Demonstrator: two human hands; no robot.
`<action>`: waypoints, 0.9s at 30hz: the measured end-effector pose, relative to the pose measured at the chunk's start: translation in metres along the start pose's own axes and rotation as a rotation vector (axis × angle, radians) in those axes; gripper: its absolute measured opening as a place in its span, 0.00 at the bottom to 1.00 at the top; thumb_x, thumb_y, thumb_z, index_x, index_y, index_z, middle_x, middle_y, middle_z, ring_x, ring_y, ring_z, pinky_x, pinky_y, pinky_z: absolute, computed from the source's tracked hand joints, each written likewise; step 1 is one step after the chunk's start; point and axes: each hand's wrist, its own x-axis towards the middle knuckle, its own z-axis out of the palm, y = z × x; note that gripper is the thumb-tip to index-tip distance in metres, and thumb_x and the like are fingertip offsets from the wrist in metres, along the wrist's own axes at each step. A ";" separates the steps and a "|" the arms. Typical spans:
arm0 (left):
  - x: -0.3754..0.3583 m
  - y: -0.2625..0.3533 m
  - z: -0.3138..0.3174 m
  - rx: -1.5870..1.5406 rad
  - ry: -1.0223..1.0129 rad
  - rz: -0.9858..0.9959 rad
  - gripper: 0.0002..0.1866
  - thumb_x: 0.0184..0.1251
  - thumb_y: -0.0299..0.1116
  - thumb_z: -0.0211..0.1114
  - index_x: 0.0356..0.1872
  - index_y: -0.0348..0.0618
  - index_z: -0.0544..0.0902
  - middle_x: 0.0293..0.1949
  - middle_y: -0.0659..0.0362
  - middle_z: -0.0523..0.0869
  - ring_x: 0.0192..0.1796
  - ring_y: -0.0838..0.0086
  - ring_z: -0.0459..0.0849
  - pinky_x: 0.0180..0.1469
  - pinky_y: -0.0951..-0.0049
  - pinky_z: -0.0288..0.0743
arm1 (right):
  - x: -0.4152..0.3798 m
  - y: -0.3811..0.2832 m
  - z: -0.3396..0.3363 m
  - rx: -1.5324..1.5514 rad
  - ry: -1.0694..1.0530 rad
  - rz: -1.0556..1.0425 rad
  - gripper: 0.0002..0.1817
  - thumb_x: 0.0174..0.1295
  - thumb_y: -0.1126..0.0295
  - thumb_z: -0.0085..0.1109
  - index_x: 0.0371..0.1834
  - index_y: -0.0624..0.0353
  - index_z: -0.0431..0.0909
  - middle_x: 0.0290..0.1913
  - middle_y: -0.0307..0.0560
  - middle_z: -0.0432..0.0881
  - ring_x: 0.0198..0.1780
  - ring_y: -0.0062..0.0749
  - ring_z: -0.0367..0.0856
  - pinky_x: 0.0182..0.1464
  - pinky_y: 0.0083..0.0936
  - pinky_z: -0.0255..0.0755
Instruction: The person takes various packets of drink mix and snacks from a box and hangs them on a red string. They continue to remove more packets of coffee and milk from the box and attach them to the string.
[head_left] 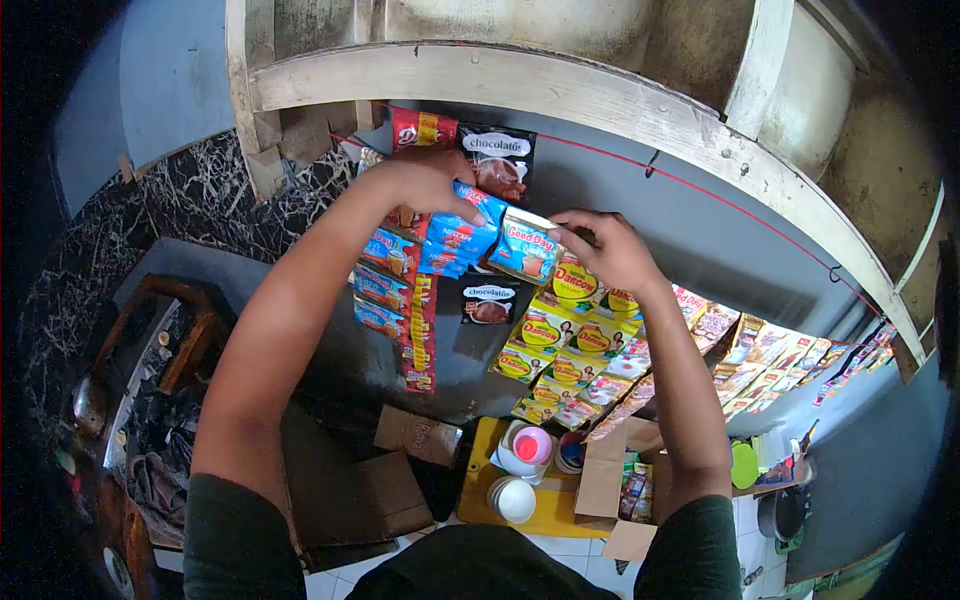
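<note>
1. Blue sachet strip [460, 238]: glossy plastic film, creased, light-catching.
2. Yellow-green sachets [560, 335]: shiny printed foil-like plastic.
3. Shelf beam [520, 85]: rough wood, worn whitish paint.
4. Cardboard box [605, 480]: matt brown paperboard.
5. Wall panel [200, 200]: dark marbled, smooth, slightly glossy.
6. Sleeves [235, 540]: matt dark-green cloth.

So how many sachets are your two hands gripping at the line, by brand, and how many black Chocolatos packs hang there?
Blue Nescafe sachet, pinched in the left hand: 1
Blue Good Day sachet, held in the right hand: 1
Black Chocolatos packs, one upper and one lower: 2
Total: 4
</note>
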 end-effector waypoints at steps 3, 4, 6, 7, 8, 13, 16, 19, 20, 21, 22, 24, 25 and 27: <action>0.007 -0.009 0.005 -0.157 -0.102 0.010 0.28 0.55 0.59 0.69 0.31 0.37 0.85 0.25 0.59 0.83 0.30 0.76 0.79 0.35 0.71 0.73 | -0.002 -0.001 0.000 0.079 0.024 0.016 0.15 0.66 0.56 0.57 0.49 0.50 0.81 0.32 0.52 0.84 0.34 0.44 0.85 0.40 0.35 0.76; 0.009 -0.014 0.008 -0.239 -0.089 0.052 0.29 0.56 0.59 0.68 0.29 0.37 0.85 0.20 0.62 0.80 0.27 0.81 0.75 0.32 0.73 0.71 | -0.002 -0.001 0.000 0.073 -0.018 0.046 0.14 0.66 0.60 0.57 0.50 0.54 0.80 0.35 0.52 0.85 0.36 0.39 0.85 0.43 0.32 0.76; 0.005 -0.009 0.001 -0.262 -0.075 0.071 0.29 0.57 0.59 0.68 0.28 0.37 0.84 0.20 0.63 0.79 0.27 0.81 0.73 0.32 0.74 0.70 | -0.002 -0.005 -0.002 0.069 -0.059 0.076 0.13 0.67 0.65 0.57 0.51 0.58 0.78 0.39 0.52 0.85 0.39 0.34 0.85 0.45 0.28 0.76; 0.004 -0.007 -0.003 -0.286 -0.059 0.090 0.29 0.57 0.60 0.68 0.27 0.36 0.84 0.20 0.63 0.78 0.28 0.82 0.72 0.32 0.74 0.70 | -0.001 -0.009 -0.005 0.065 -0.063 0.083 0.13 0.67 0.65 0.57 0.50 0.59 0.78 0.38 0.52 0.85 0.38 0.34 0.85 0.45 0.28 0.76; 0.006 -0.006 -0.004 -0.286 -0.061 0.090 0.29 0.57 0.60 0.68 0.27 0.36 0.84 0.20 0.63 0.78 0.28 0.82 0.72 0.32 0.74 0.70 | -0.002 -0.010 -0.006 0.061 -0.070 0.091 0.13 0.68 0.65 0.57 0.50 0.59 0.78 0.38 0.51 0.85 0.38 0.34 0.84 0.45 0.28 0.76; 0.006 0.003 -0.011 -0.177 -0.187 0.039 0.29 0.52 0.60 0.71 0.27 0.37 0.85 0.22 0.62 0.81 0.28 0.80 0.76 0.32 0.74 0.71 | 0.000 0.006 0.003 0.129 -0.068 0.058 0.16 0.67 0.59 0.56 0.50 0.59 0.78 0.37 0.53 0.85 0.39 0.38 0.84 0.44 0.31 0.75; 0.007 0.001 -0.008 -0.136 -0.212 0.042 0.30 0.48 0.62 0.73 0.29 0.38 0.86 0.23 0.61 0.83 0.29 0.78 0.78 0.33 0.73 0.72 | 0.017 0.002 0.007 0.251 -0.026 0.032 0.22 0.64 0.51 0.59 0.51 0.57 0.78 0.39 0.55 0.84 0.42 0.42 0.84 0.47 0.34 0.74; 0.004 -0.003 -0.005 -0.194 -0.187 0.065 0.31 0.46 0.61 0.74 0.29 0.37 0.86 0.24 0.61 0.83 0.29 0.77 0.78 0.34 0.71 0.72 | 0.052 0.015 0.028 0.109 0.100 0.120 0.26 0.60 0.53 0.66 0.53 0.63 0.76 0.47 0.49 0.84 0.47 0.28 0.81 0.50 0.26 0.75; 0.004 -0.001 -0.005 -0.193 -0.189 0.067 0.31 0.46 0.61 0.74 0.29 0.37 0.86 0.24 0.61 0.83 0.29 0.77 0.78 0.34 0.71 0.72 | 0.063 0.018 0.035 0.212 0.009 0.168 0.26 0.60 0.52 0.66 0.51 0.64 0.76 0.46 0.50 0.84 0.47 0.29 0.82 0.50 0.26 0.75; 0.003 0.000 -0.006 -0.168 -0.176 0.050 0.33 0.43 0.64 0.74 0.29 0.37 0.86 0.24 0.58 0.84 0.29 0.75 0.80 0.33 0.71 0.73 | 0.071 0.025 0.039 0.315 -0.081 0.214 0.26 0.59 0.52 0.67 0.49 0.65 0.77 0.45 0.50 0.84 0.46 0.29 0.82 0.49 0.26 0.75; 0.002 0.001 -0.007 -0.144 -0.158 0.031 0.35 0.40 0.66 0.73 0.28 0.37 0.86 0.25 0.55 0.86 0.29 0.73 0.83 0.33 0.70 0.74 | 0.078 0.034 0.044 0.336 -0.150 0.151 0.22 0.59 0.54 0.67 0.46 0.62 0.80 0.41 0.51 0.86 0.43 0.34 0.84 0.48 0.29 0.75; 0.005 -0.003 -0.006 -0.138 -0.178 0.019 0.35 0.40 0.67 0.73 0.28 0.37 0.86 0.25 0.55 0.86 0.29 0.72 0.83 0.33 0.69 0.74 | 0.075 0.012 0.031 0.217 -0.100 0.179 0.19 0.59 0.57 0.66 0.45 0.60 0.81 0.38 0.51 0.86 0.41 0.36 0.84 0.47 0.30 0.75; 0.007 -0.004 -0.005 -0.133 -0.202 0.011 0.36 0.40 0.67 0.73 0.27 0.37 0.86 0.25 0.55 0.86 0.29 0.71 0.83 0.33 0.69 0.73 | 0.074 0.003 0.027 0.100 -0.049 0.210 0.16 0.60 0.59 0.66 0.44 0.58 0.82 0.36 0.51 0.86 0.40 0.38 0.85 0.46 0.31 0.75; 0.005 0.001 -0.008 -0.120 -0.230 -0.069 0.36 0.39 0.68 0.73 0.26 0.37 0.86 0.26 0.56 0.86 0.29 0.70 0.83 0.34 0.68 0.73 | 0.076 0.013 0.030 0.057 -0.013 0.231 0.13 0.59 0.61 0.64 0.44 0.54 0.81 0.37 0.53 0.86 0.40 0.43 0.85 0.45 0.34 0.75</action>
